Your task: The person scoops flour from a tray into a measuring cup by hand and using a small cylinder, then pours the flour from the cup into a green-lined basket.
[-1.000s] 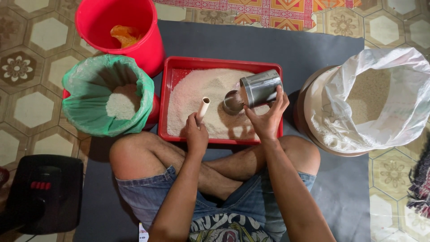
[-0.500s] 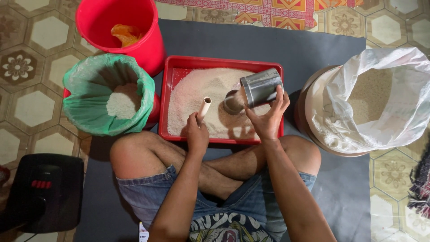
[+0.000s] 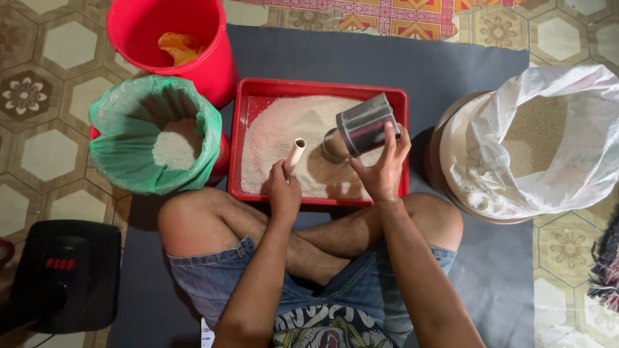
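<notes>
The left hand (image 3: 284, 193) wraps its fingers around a pale tube (image 3: 294, 154) held upright over the red tray (image 3: 322, 88), just inside its near rim. Beside it, the right hand (image 3: 382, 169) grips a tilted metal cup (image 3: 364, 125) above the white grain (image 3: 290, 132), perhaps rice. Left of the hands sits a green-lined bucket (image 3: 116, 161) of grain; right, a white sack (image 3: 548, 148).
</notes>
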